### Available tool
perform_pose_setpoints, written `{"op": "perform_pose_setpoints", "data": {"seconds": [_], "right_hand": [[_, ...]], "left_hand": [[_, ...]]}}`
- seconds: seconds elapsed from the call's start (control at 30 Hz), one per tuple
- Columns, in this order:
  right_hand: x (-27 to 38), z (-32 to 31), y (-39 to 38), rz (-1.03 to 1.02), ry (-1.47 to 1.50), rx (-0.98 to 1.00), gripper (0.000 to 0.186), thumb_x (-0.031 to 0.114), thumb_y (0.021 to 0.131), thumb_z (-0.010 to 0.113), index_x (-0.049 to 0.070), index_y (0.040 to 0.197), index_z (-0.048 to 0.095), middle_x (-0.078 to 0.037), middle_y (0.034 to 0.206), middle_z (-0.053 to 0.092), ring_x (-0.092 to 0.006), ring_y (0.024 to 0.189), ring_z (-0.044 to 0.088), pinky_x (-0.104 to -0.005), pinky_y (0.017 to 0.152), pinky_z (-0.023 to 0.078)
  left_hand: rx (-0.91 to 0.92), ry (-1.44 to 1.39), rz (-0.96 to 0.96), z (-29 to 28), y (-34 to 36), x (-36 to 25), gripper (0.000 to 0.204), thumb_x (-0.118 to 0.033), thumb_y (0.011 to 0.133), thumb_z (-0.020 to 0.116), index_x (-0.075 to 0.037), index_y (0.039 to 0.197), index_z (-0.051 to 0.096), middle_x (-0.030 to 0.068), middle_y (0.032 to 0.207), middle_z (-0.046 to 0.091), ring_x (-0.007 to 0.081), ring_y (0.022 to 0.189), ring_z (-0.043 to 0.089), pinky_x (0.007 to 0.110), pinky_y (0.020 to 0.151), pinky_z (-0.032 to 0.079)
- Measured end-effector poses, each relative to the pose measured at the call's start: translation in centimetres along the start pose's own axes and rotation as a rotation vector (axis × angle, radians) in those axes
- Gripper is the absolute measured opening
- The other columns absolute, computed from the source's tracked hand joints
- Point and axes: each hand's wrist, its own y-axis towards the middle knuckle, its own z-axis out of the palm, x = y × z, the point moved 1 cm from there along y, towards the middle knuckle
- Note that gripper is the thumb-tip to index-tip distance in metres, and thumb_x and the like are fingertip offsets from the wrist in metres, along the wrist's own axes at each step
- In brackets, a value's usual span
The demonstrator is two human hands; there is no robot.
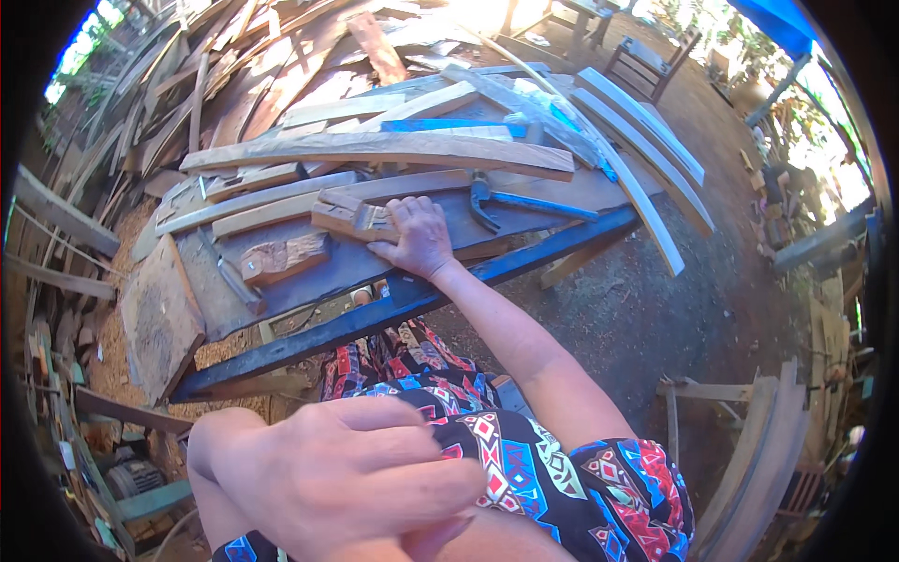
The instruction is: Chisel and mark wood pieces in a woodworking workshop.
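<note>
At the centre of the frame, a person's right hand (421, 236) is cupping the right end of a notched wooden block (348, 217) lying on a dark worktable (225, 311), the fingers bending over the end and the thumb lying along the near side, though how firmly they are pressing cannot be told. In the lower middle, the left hand (346, 464) is hanging close to the lens, blurred, its fingers curling inward; whether it is holding anything cannot be told. The block is looking stiff, solid and moderately heavy, unlikely to be fragile or slippery, its squared long sides probably offering the surest hold, clear of the cut notch. Left of it, a chunkier wooden piece (286, 259) is showing a rough, scooped top. Just right of the hand, a claw hammer (482, 201) is resting with its blue handle pointing right. Above, a long board (384, 152) is stretching across, faintly bowed and plain-grained, while pale, smooth-faced curved strips (646, 155) are fanning out at upper right and splintery offcuts (253, 89) are heaping up at upper left.
</note>
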Motion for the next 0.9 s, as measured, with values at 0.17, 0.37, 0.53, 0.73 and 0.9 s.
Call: {"op": "perform_pose_setpoints", "data": {"seconds": [0.17, 0.37, 0.53, 0.73, 0.9], "right_hand": [[-0.6, 0.4, -0.2, 0.004, -0.006, 0.004, 0.058, 0.044, 0.063, 0.079, 0.01, 0.105, 0.057, -0.01, 0.1, 0.058, -0.0286, 0.099, 0.053, -0.0419, 0.086, 0.041], [-0.5, 0.4, -0.4, 0.008, -0.001, 0.002, 0.058, 0.045, 0.063, 0.079, 0.01, 0.104, 0.057, -0.01, 0.1, 0.058, -0.0285, 0.099, 0.053, -0.0417, 0.086, 0.041], [-0.2, 0.6, -0.4, -0.011, -0.021, 0.012, 0.061, 0.045, 0.063, 0.078, 0.008, 0.106, 0.057, -0.01, 0.099, 0.057, -0.0277, 0.098, 0.053, -0.0413, 0.084, 0.041], [-0.1, 0.7, -0.2, -0.034, -0.022, 0.027, 0.059, 0.045, 0.064, 0.078, 0.008, 0.105, 0.057, -0.009, 0.098, 0.058, -0.0275, 0.097, 0.053, -0.0414, 0.082, 0.041], [-0.2, 0.7, -0.3, -0.043, -0.052, -0.012, 0.056, 0.046, 0.064, 0.077, 0.01, 0.104, 0.058, -0.008, 0.096, 0.059, -0.0276, 0.095, 0.054, -0.0415, 0.081, 0.041]], "left_hand": [[-0.338, 0.426, 0.058, 1.4, 0.3, -0.8, 0.015, -0.012, 0.07, 0.076, -0.009, 0.084, 0.07, 0.0001, 0.069, 0.064, 0.0147, 0.065, 0.064, 0.033, 0.067, 0.058], [-0.079, 0.31, 0.186, 0.1, -1.5, -0.5, 0.016, -0.018, 0.073, 0.077, -0.007, 0.082, 0.07, -0.001, 0.065, 0.063, 0.0115, 0.059, 0.062, 0.034, 0.073, 0.059], [-0.244, 0.272, 0.271, 0.0, -4.4, 1.5, 0.018, -0.02, 0.073, 0.077, -0.009, 0.085, 0.07, -0.0012, 0.069, 0.066, 0.0137, 0.06, 0.064, 0.034, 0.076, 0.059], [-0.724, 0.399, -0.4, -1.2, -9.5, 14.2, 0.081, -0.005, 0.07, 0.072, -0.01, 0.143, 0.038, 0.0096, 0.087, 0.063, 0.0239, 0.083, 0.062, 0.036, 0.078, 0.05], [-0.323, 0.95, -0.857, -1.9, -18.3, 24.7, 0.094, -0.026, 0.073, 0.076, -0.021, 0.151, 0.023, 0.014, 0.142, 0.042, 0.0346, 0.131, 0.039, 0.048, 0.106, 0.035]]}}
